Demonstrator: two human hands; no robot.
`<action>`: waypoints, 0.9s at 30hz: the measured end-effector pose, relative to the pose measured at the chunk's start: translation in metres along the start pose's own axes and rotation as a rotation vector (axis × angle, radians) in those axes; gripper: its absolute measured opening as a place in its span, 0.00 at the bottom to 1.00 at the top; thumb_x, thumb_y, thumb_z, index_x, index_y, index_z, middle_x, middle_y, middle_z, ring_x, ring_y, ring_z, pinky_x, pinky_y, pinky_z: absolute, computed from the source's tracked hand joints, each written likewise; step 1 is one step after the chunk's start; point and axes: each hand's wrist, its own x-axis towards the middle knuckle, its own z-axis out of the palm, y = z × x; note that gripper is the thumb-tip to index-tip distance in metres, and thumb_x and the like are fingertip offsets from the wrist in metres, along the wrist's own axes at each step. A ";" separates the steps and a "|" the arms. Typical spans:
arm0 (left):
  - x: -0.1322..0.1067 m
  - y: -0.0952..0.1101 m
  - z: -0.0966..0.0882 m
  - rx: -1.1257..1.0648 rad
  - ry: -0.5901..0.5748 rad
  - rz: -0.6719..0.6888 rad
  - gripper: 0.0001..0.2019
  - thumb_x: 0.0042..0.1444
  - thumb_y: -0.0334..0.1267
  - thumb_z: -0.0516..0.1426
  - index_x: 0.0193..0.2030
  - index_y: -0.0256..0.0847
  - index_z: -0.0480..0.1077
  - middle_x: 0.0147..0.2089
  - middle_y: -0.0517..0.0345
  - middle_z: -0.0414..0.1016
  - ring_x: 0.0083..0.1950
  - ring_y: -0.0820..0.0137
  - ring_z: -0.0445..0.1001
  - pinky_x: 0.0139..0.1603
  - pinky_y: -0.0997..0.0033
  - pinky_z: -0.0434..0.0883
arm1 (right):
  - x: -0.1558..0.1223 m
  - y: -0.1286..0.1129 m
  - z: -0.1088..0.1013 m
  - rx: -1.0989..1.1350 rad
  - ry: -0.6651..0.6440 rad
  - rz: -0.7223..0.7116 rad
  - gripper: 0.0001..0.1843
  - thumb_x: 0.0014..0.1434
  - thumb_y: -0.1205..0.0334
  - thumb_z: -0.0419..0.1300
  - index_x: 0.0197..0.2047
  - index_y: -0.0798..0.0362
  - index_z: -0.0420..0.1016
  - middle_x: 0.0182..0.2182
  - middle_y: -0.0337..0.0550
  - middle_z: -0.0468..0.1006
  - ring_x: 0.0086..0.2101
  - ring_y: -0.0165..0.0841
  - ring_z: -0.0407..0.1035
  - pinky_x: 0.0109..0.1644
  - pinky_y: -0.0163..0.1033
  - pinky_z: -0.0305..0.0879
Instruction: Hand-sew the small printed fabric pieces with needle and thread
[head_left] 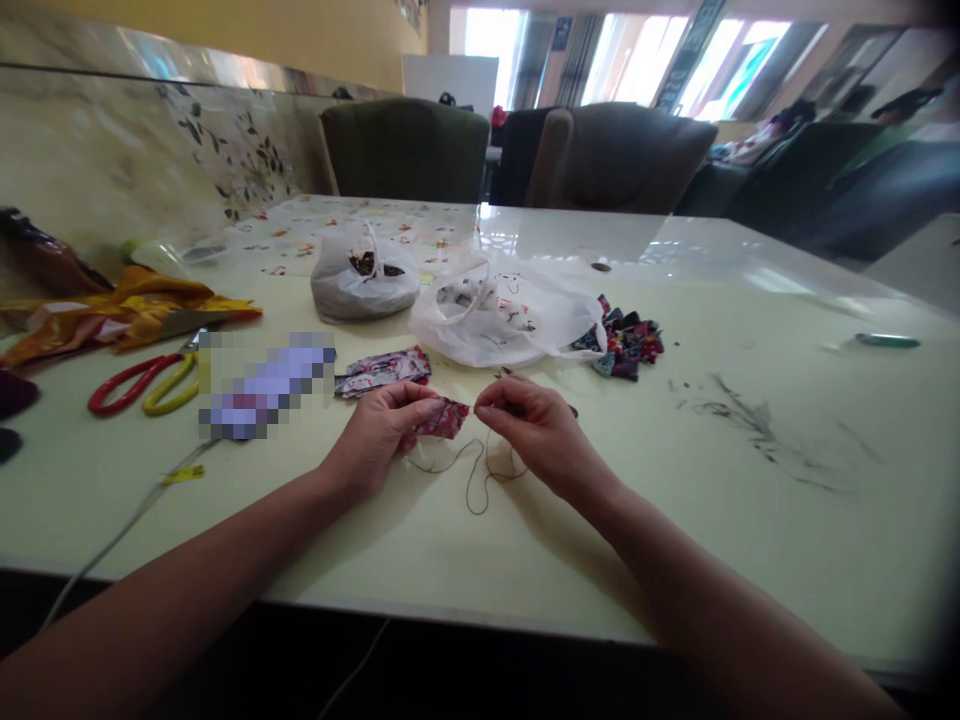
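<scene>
My left hand is closed on a small folded piece of red patterned fabric, held just above the pale table. My right hand is pinched right beside the fabric's tip; a thin dark thread loops down from it onto the table. Whatever sits in the pinch is too small to make out. Both hands are close together at the table's middle.
Two white plastic bags stand behind the hands, with fabric scraps to the right and another patterned piece to the left. Red and yellow scissors and orange cloth lie at left. Chairs stand behind the table.
</scene>
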 end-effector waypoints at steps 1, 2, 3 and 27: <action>0.000 0.000 0.000 0.010 -0.016 -0.003 0.11 0.46 0.40 0.68 0.32 0.37 0.74 0.27 0.60 0.74 0.21 0.81 0.60 0.21 0.78 0.52 | 0.000 0.000 0.001 0.003 0.003 -0.010 0.05 0.57 0.63 0.61 0.30 0.54 0.75 0.28 0.38 0.69 0.30 0.29 0.62 0.35 0.36 0.57; -0.001 0.000 0.000 0.021 -0.039 -0.008 0.10 0.47 0.40 0.68 0.32 0.37 0.74 0.27 0.60 0.74 0.21 0.81 0.59 0.21 0.78 0.51 | 0.000 0.000 0.001 0.016 -0.012 -0.017 0.05 0.57 0.63 0.61 0.30 0.54 0.76 0.29 0.38 0.70 0.31 0.29 0.63 0.36 0.36 0.58; -0.001 -0.001 -0.001 0.030 -0.065 -0.015 0.10 0.47 0.40 0.67 0.32 0.37 0.74 0.27 0.60 0.74 0.20 0.81 0.58 0.21 0.78 0.51 | 0.000 0.000 0.002 0.040 -0.042 -0.016 0.06 0.57 0.64 0.61 0.29 0.54 0.76 0.29 0.39 0.71 0.32 0.30 0.64 0.37 0.36 0.59; -0.001 0.000 -0.001 -0.007 -0.082 -0.050 0.09 0.48 0.38 0.66 0.33 0.37 0.74 0.29 0.57 0.75 0.25 0.78 0.67 0.22 0.78 0.54 | -0.003 -0.005 0.004 -0.131 -0.002 -0.042 0.07 0.58 0.69 0.60 0.27 0.55 0.72 0.26 0.37 0.71 0.30 0.29 0.65 0.36 0.36 0.59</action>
